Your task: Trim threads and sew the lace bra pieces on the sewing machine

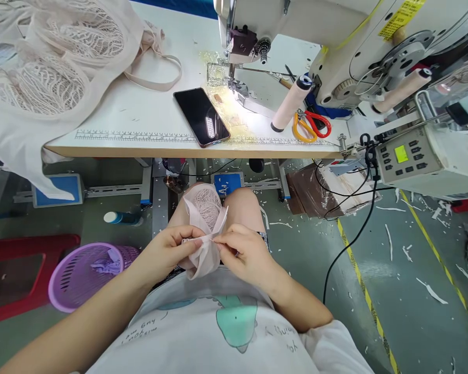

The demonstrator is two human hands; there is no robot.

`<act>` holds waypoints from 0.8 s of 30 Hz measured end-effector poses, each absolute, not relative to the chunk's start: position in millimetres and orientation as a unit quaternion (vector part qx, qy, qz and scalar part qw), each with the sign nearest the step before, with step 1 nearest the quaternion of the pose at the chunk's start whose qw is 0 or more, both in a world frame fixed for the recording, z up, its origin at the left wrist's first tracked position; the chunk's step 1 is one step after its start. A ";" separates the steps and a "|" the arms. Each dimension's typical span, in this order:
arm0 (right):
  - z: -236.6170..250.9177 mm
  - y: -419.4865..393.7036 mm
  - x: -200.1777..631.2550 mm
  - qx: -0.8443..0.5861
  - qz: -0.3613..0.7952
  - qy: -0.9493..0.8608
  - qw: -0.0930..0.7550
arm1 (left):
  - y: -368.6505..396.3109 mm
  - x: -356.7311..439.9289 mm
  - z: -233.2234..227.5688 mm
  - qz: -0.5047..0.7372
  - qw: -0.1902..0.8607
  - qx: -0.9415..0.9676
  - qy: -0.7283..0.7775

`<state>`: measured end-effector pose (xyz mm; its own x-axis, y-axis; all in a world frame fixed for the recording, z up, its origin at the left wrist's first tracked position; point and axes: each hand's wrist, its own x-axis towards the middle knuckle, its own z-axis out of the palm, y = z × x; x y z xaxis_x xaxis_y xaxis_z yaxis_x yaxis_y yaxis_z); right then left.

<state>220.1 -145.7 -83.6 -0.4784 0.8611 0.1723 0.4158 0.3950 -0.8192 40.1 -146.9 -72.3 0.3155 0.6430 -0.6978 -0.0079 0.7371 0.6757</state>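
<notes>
Left hand (167, 248) and right hand (244, 252) on pale pink lace piece (206, 218)

Bright, even light; the sewing machine's lamp (234, 106) glares on the table (140, 130); edges perhaps bend, fisheye-like.

hands — left hand (167, 249) and right hand (244, 252) pinch pink lace piece (203, 228) | over lap; phone (202, 116) on table (140, 130)
</notes>
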 end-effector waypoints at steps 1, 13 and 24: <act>-83.0 -145.5 220.4 -0.410 0.366 -0.779 0.303 | -146.6 40.5 -72.0 0.218 0.759 0.286 0.543; -81.4 -146.0 218.7 -0.403 0.367 -0.782 0.302 | -146.2 41.5 -70.0 0.206 0.761 0.295 0.539; -79.5 -143.6 221.3 -0.405 0.363 -0.805 0.237 | -146.5 40.1 -65.7 0.128 0.653 0.480 0.572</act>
